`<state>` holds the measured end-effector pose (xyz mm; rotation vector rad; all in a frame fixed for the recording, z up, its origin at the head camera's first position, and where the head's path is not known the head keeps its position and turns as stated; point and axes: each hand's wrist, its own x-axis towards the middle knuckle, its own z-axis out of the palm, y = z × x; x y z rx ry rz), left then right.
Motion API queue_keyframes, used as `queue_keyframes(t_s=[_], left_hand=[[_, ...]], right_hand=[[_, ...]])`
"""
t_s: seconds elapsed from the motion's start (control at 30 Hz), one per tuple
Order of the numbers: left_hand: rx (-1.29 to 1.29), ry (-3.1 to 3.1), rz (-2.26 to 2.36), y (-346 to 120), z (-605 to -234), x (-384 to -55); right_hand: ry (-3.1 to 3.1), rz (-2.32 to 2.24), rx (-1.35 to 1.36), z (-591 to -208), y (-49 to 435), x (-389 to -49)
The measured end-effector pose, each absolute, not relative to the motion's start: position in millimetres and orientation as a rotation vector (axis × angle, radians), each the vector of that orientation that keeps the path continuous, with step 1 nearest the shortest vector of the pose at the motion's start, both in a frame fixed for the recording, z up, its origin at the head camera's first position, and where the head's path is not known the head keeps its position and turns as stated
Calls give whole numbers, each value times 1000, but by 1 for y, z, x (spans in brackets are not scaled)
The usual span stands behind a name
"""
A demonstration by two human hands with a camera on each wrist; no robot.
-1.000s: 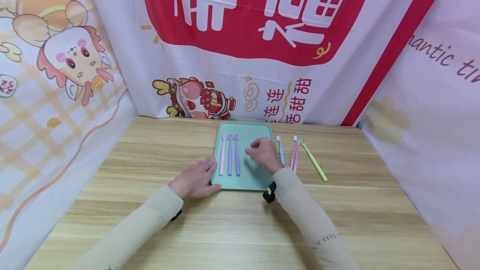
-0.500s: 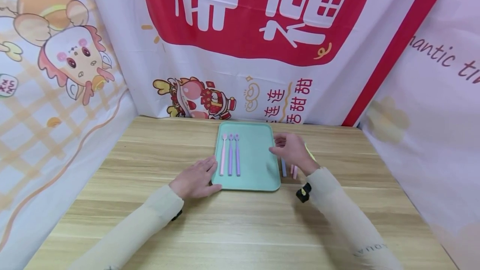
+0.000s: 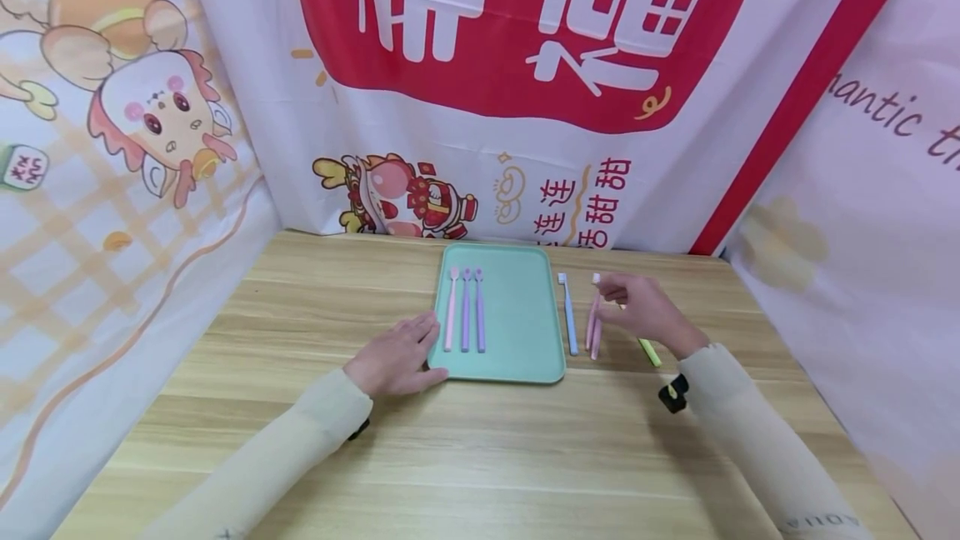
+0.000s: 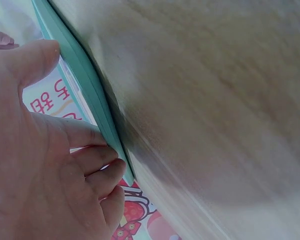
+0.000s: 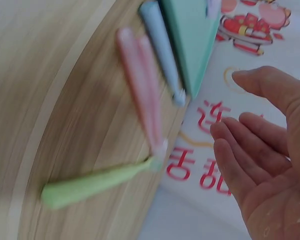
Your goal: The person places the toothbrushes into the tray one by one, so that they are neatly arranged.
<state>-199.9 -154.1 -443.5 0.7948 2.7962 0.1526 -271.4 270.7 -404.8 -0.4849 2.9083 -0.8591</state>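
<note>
My left hand (image 3: 397,355) rests with straight fingers against the left edge of a mint-green tray (image 3: 522,315). In the left wrist view its fingertips touch the rim of the tray (image 4: 85,75). On the tray lie a pink toothbrush (image 3: 451,315) and two purple toothbrushes (image 3: 481,315), side by side. My right hand (image 3: 647,307) hovers over the table to the right, its fingers loosely bent and holding nothing. Below it are two pink toothbrushes (image 5: 142,85) lying together and a green toothbrush (image 5: 95,185), partly hidden in the head view.
A blue toothbrush (image 3: 570,315) lies just right of the tray on the wooden table (image 3: 480,457). A printed white and red cloth (image 3: 480,140) hangs behind the table's back edge, with more printed cloth on both sides.
My right hand has moved right, from over the tray to above the pink and green toothbrushes, uncovering the blue one. The left hand stays at the tray's edge. The head view has shifted slightly.
</note>
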Motion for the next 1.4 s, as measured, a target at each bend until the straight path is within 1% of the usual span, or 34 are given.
queue_keyframes(t_s=[0.23,0.6,0.83,1.0,1.4], left_hand=[[800,2805,164,-155,-445,-200],[792,2801,179,-156,-446,-201],[798,2799,183,-156,-446,-201],[801,2801,171,-156,-447,-201],[800,2800,177,-156,-447,-201]], right_hand=[[2935,-751,-550,-412,302,-273],[2916,-654,-449,-424,331,-275],[2903,-624,-440,-433,339,-278],[2876,-617,-359,-442,341,-277],[2896,-689,-389,-455,342,-278]])
